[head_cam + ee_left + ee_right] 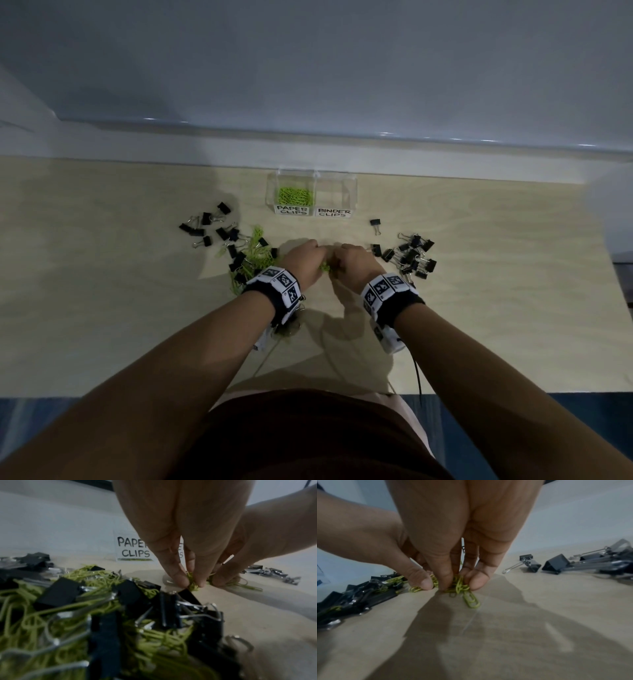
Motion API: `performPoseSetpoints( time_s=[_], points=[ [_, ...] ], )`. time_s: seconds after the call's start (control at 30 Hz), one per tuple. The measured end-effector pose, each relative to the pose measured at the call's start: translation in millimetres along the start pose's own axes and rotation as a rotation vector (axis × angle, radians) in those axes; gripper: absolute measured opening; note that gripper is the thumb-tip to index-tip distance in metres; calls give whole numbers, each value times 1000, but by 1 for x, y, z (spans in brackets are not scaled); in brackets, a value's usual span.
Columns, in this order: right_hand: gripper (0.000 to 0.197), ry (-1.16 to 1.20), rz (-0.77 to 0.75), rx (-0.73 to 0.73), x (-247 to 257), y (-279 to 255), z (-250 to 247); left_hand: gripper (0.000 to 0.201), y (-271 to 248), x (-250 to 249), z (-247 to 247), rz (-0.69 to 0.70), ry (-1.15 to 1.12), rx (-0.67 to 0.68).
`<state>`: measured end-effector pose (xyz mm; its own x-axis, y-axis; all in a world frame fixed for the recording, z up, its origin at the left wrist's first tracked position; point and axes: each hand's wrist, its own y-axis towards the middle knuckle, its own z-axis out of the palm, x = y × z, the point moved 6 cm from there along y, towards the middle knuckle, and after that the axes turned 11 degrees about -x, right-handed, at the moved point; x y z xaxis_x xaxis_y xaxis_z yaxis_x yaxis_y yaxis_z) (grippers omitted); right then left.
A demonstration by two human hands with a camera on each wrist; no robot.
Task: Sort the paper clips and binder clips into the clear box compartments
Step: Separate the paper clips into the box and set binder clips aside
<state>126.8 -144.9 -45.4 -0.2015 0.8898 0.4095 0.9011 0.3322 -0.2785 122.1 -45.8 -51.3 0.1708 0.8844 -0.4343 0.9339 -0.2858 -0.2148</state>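
Both hands meet at the table's middle over a small bunch of green paper clips (459,586). My left hand (190,584) pinches the bunch with its fingertips against the table. My right hand (460,584) pinches the same bunch from the other side. The clear box (352,192) stands behind them. Its left compartment, labelled PAPER CLIPS, holds green paper clips (294,197). Its right compartment, labelled BINDER CLIPS (334,212), shows nothing inside. A mixed pile of green paper clips and black binder clips (245,257) lies left of my left hand.
A pile of black binder clips (412,257) lies right of my right hand, with a lone binder clip (375,225) nearer the box. Several more binder clips (205,224) are scattered at far left. A white wall ledge (308,147) runs behind the box.
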Motion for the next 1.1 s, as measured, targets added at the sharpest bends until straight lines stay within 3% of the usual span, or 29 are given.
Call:
performPoseSetpoints(
  time_s=[0.17, 0.37, 0.57, 0.73, 0.83, 0.97, 1.1],
  points=[
    [12, 81, -40, -57, -3, 0, -5, 25, 4, 3, -6, -9, 20, 7],
    [8, 399, 238, -139, -24, 10, -18, 6, 3, 25, -16, -230, -206, -156],
    [10, 623, 186, -236, 11, 59, -63, 7, 3, 38, -47, -296, -458, -246],
    [4, 591, 124, -374, 47, 105, -83, 7, 18, 55, -107, -333, -524, -431],
    [10, 520, 151, -364, 52, 118, -74, 7, 34, 65, -130, -347, -462, -560],
    [30, 355, 98, -238, 48, 113, -64, 15, 63, 68, -127, -393, -353, -512],
    [27, 308, -38, -268, 33, 73, -76, 22, 70, 55, -113, -236, -141, -359]
  ],
)
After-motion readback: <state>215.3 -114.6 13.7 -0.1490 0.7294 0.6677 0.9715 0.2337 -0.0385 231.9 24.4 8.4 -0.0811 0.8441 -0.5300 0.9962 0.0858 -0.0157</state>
